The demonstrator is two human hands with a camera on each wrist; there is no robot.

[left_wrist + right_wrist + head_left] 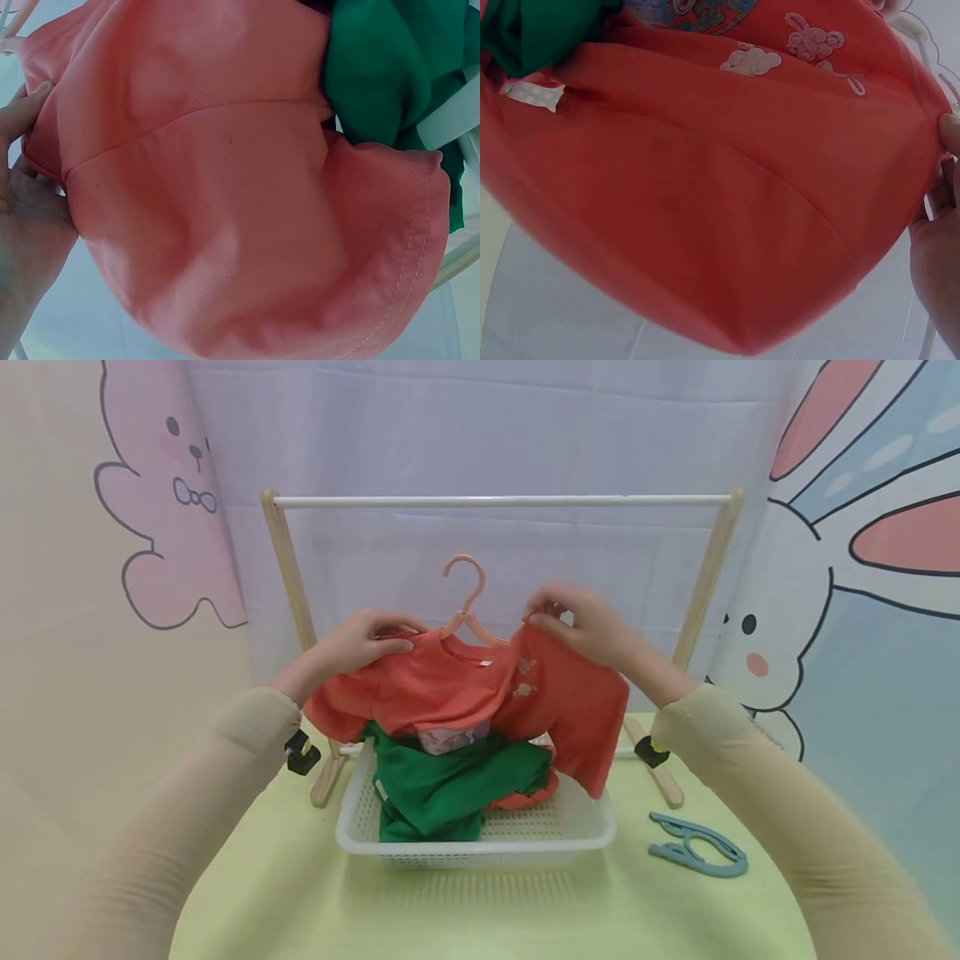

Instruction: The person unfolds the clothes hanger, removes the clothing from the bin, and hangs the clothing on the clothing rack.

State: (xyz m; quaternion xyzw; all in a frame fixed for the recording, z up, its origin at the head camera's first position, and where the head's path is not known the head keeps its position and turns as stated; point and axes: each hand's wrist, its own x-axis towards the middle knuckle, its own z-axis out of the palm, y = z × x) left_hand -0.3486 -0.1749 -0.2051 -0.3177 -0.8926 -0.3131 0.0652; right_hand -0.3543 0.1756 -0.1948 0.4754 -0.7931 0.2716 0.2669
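Observation:
A red short-sleeved shirt with a printed front hangs over the basket. Its neckline surrounds the lower part of a pink hanger, whose hook stands up above the collar; the hanger's arms are mostly hidden by the cloth. My left hand grips the shirt at one shoulder, thumb in front. At the other shoulder my right hand pinches the cloth and lifts it higher. Both wrist views show a wide sleeve draping below the hand, and the right wrist view shows pale embroidered flowers near the chest.
Below the shirt, a white basket holds green clothing and another red piece. Behind stands a clothes rack with a white rail and wooden posts. A blue folding hanger lies on the table at right.

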